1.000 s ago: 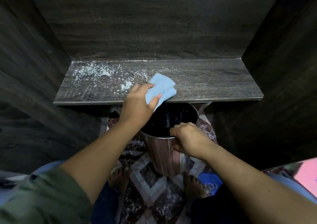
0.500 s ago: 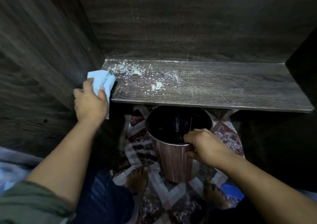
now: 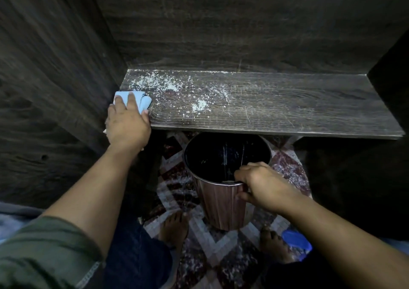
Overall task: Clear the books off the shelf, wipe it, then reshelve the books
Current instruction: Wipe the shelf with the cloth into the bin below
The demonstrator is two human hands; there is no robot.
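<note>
Two hands: the left hand [image 3: 127, 127] presses straight fingers [image 3: 132, 102] on the blue cloth [image 3: 145, 101], probably soft, best kept flat; the right hand [image 3: 263, 184] clasps the bin [image 3: 221, 204] rim.

Looking down into dark wood shelf [image 3: 287, 109] unit, I see left hand [image 3: 127, 122] pressing pale blue cloth [image 3: 132, 99] flat on shelf's left end, beside side wall. White dust [image 3: 199, 105] scattered across shelf's left half. Right hand [image 3: 263, 184] grips rim of metal bin [image 3: 221, 204] under shelf's front edge. Bare feet [image 3: 172, 229] on patterned rug [image 3: 174, 178].
</note>
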